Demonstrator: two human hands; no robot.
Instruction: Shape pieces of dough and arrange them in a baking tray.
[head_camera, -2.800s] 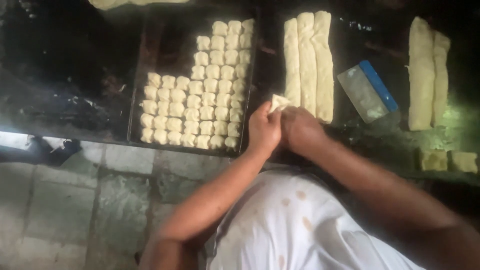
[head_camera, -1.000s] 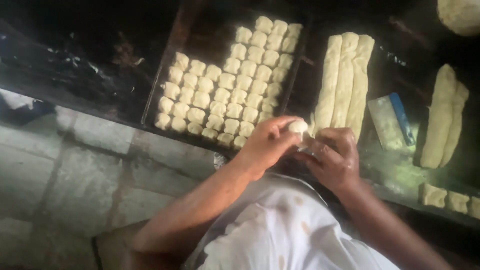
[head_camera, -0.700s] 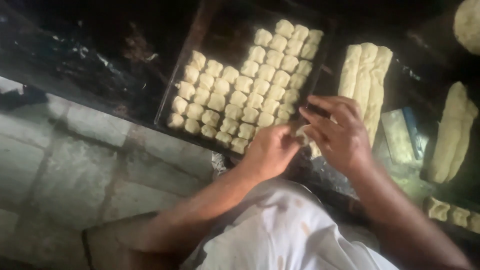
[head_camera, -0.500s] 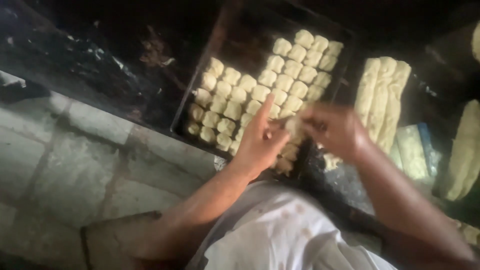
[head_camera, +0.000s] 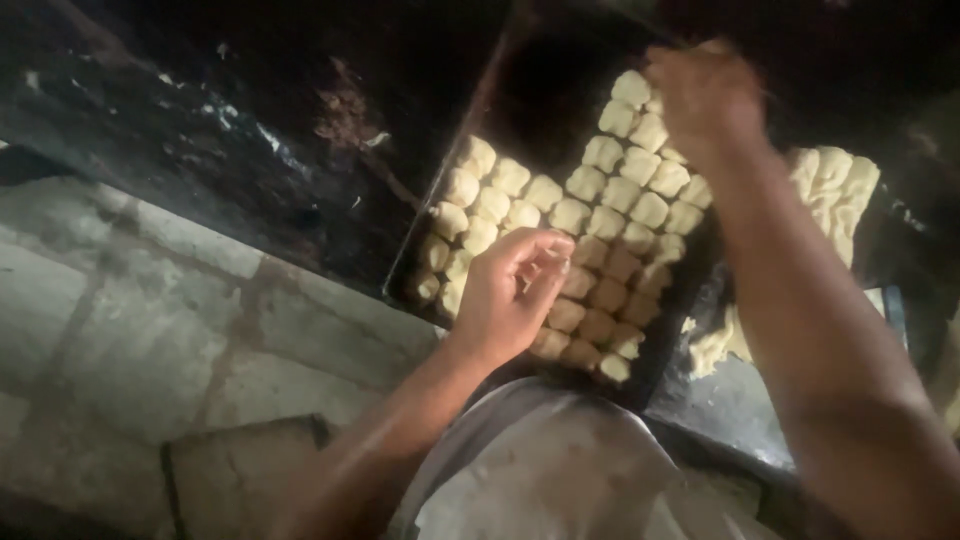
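My right hand (head_camera: 705, 95) is stretched out over the far end of the dark baking tray (head_camera: 440, 215), just above the top rows of small dough pieces (head_camera: 600, 225); it is blurred, so I cannot tell how far my fingers are closed or whether they hold a piece. My left hand (head_camera: 510, 295) hangs loosely curled over the near rows, fingers bent, nothing in it that I can make out. Longer dough strips (head_camera: 835, 185) lie just right of the tray.
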